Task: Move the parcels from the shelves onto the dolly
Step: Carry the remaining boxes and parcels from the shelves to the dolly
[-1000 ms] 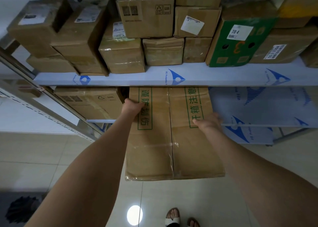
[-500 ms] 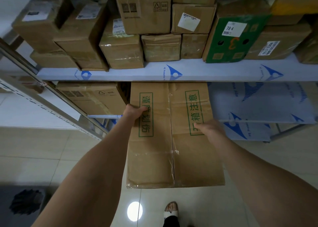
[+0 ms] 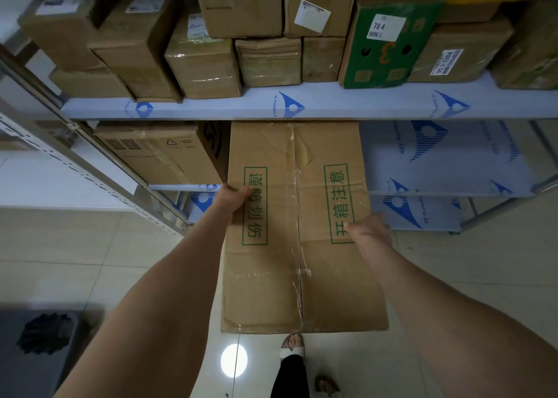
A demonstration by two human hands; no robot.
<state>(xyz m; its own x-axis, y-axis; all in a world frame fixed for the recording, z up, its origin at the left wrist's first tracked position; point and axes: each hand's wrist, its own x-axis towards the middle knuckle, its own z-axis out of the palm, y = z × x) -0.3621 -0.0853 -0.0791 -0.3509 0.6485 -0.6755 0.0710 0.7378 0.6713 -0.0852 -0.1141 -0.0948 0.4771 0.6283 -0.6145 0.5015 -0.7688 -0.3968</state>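
Observation:
A long brown parcel (image 3: 280, 276) with green printed characters sticks far out of the lower shelf (image 3: 447, 162), its near end hanging over the floor. My left hand (image 3: 231, 199) grips its left edge, thumb on top. On the opposite edge my right hand (image 3: 370, 227) holds on, fingers curled down the side. A dark grey platform (image 3: 27, 364), possibly the dolly, shows at the bottom left corner.
The upper shelf (image 3: 332, 104) is packed with several cardboard parcels, among them a green box (image 3: 386, 44). Another brown box (image 3: 157, 153) sits on the lower shelf left of the held parcel. A slanted metal upright (image 3: 90, 156) stands at left. My sandalled feet (image 3: 294, 346) are below on the tiled floor.
The parcel has slid further out of the lower shelf towards me, and both hands came back with it.

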